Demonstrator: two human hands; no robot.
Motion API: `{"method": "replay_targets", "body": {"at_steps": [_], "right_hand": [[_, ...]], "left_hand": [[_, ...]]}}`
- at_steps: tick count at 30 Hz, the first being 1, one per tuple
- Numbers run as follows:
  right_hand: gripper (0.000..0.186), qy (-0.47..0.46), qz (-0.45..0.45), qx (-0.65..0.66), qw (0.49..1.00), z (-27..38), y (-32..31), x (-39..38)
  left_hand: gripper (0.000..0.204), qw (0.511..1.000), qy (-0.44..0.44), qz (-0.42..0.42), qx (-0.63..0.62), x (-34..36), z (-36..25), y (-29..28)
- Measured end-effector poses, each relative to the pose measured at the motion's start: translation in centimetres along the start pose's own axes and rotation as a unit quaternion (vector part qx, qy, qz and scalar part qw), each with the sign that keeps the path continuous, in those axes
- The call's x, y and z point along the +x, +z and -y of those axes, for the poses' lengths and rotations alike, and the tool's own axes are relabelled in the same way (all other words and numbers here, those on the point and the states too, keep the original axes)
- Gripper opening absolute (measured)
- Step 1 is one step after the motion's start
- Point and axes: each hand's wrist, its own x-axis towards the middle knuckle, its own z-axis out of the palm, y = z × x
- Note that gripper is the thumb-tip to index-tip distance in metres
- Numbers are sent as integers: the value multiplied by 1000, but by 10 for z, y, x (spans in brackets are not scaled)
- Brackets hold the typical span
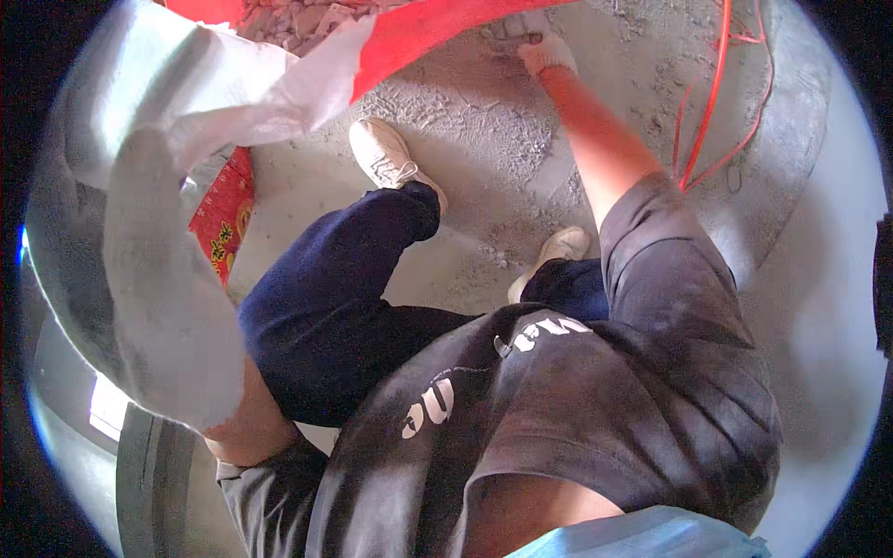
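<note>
At the upper middle, my right hand, in a pale glove, is closed round a small grey trowel-like tool held low at the dusty floor; its exact kind is hard to make out. My left forearm rises at the lower left and passes behind a large sheet-like bag, white on one side and red on the other. The bag's folds hide my left hand and its fingers. Broken rubble shows past the bag's upper edge, bordered by red material.
Grey dust and crumbs cover the concrete floor between my white shoes. Orange-red cable lies in loops at the upper right, near a pale wall. A red printed panel with yellow shapes shows beside my left knee.
</note>
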Motion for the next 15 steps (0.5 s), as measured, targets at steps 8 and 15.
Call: {"method": "replay_targets", "body": {"at_steps": [8, 15], "right_hand": [[43, -93, -55, 39, 993, 2, 6, 41], [38, -58, -27, 59, 996, -21, -49, -17]], "left_hand": [[66, 977, 22, -32, -210, 6, -11, 11], [60, 944, 64, 9, -324, -4, 1, 15]]}}
